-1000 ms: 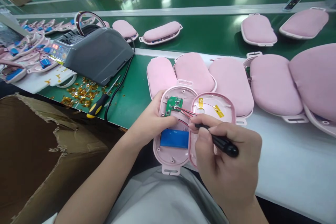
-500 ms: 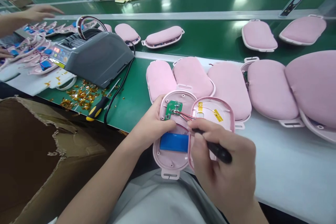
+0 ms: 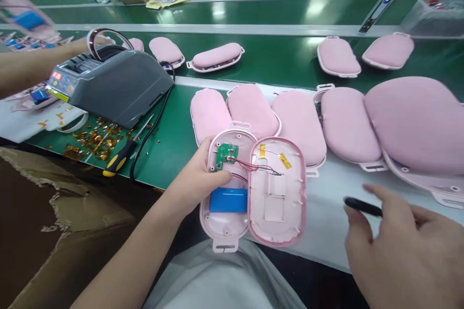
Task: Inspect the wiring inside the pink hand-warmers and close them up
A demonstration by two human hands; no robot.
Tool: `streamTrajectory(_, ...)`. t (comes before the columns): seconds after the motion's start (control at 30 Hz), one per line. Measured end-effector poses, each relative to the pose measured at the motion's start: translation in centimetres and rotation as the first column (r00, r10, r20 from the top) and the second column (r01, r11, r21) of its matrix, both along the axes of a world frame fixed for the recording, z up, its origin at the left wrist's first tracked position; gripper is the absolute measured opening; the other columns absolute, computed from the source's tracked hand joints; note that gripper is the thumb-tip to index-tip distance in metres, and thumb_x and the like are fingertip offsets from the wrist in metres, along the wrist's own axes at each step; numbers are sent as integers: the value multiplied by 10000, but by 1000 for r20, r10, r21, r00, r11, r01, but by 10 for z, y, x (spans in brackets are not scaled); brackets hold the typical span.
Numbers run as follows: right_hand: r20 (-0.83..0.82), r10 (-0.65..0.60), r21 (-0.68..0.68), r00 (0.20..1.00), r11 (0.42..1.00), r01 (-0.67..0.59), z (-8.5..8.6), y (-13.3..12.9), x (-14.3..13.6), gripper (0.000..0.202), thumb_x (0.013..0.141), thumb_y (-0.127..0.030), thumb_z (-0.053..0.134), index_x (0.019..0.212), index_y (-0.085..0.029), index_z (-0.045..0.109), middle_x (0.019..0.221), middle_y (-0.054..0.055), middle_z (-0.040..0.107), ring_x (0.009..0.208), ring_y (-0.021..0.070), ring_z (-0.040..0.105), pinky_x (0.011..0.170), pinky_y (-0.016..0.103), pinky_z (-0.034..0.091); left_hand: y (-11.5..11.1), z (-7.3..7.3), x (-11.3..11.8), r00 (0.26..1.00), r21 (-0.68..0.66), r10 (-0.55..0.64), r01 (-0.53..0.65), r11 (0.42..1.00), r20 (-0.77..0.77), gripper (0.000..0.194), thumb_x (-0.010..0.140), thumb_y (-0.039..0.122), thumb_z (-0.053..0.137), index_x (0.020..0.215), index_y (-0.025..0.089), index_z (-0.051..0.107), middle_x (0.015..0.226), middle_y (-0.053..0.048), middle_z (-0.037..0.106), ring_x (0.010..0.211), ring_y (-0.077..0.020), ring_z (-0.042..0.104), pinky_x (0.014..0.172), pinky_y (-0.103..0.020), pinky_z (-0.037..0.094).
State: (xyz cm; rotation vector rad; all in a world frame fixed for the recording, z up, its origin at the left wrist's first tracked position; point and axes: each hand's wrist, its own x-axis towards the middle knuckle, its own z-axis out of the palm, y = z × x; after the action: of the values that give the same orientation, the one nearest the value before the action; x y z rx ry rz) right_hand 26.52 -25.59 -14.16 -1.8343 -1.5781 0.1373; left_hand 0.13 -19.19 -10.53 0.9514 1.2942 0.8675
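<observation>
Green bench stretches beyond the hands, with a white sheet over its near edge toward the right one. The left hand grips the left rim of an open pink base, fingers under it and thumb laid over the inside, above the person's lap. Just past that thumb sits a circuit board; on the near side of it lies a blue battery. Red and black wires run from the board to the cover, which lies inside up against the base's right side, between the hands, with yellow tape at its far end. Well apart to the right, the right hand pinches a black tool between thumb and forefinger, touching neither half. Closed pink cases crowd together beyond both hands. Left of the left hand are a screwdriver, amber scraps and a grey dispenser, with a torn carton nearer the person. Farther out that way, a co-worker's arm reaches in behind the dispenser.
</observation>
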Motion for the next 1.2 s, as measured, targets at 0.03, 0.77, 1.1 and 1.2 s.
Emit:
streamTrajectory(0.03,107,-84,-4,991,996,85,3,5,-3,520,801,-396,570,1248,-131,576,1012,226,501,1002,459,450,781,697,348,0,1,0,1000,0,3,-3,1000,-8,526,683,86,635,1161,259,501,1006,0,658,886,-179,622,709,-279,508)
streamTrajectory(0.77,-572,146,-61,807,974,-220,22,-14,-125,234,808,-404,594,781,-235,435,1204,85,520,1062,231,544,821,351,466,-20,9,19,761,564,286,124,817,-582,432,806,66,428,1101,258,677,965,-56,511,864,-181,577,733,-306,510)
streamTrajectory(1.1,-910,199,39,363,914,-403,10,-5,-114,498,826,-521,607,1223,-258,459,1263,103,591,1130,249,597,890,370,517,-24,19,3,830,441,115,168,881,-546,285,907,327,429,1036,258,674,1014,-64,504,901,-206,594,805,-354,507)
streamTrajectory(1.2,-893,175,23,414,937,-347,13,-6,-119,517,815,-518,622,1234,-248,485,1269,99,596,1158,255,581,901,364,512,-23,24,4,764,404,105,216,889,-637,395,886,256,429,1257,320,553,1061,-70,502,840,-213,607,742,-365,502)
